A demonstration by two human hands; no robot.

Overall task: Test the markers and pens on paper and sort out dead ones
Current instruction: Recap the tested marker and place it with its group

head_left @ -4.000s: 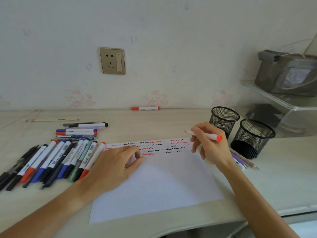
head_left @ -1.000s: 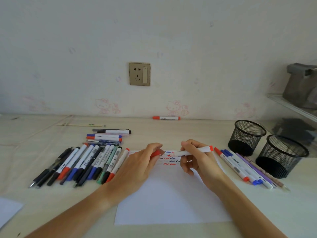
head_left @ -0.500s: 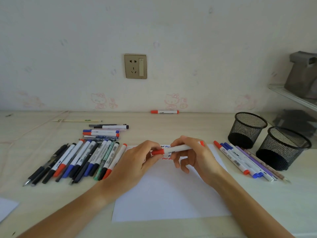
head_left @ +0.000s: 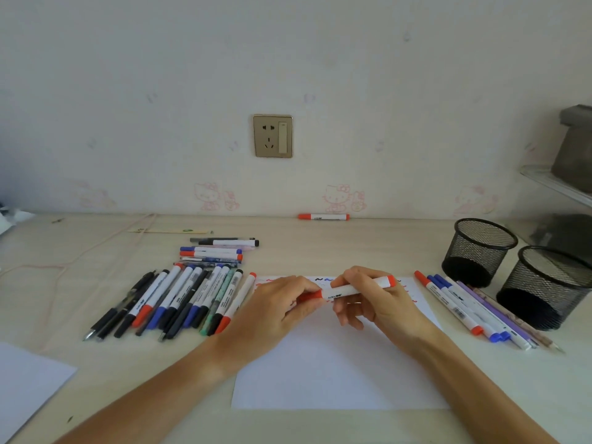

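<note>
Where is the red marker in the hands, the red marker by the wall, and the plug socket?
Held red marker [head_left: 347, 289], head view: its white barrel between both hands.
Red marker by the wall [head_left: 323, 216], head view: middle of its barrel.
Plug socket [head_left: 272, 136], head view: centre of its plate.

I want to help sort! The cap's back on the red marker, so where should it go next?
Probably lay the red marker, held in both hands over the paper, beside the tested row on the right, since red squiggles suggest it works.
</note>
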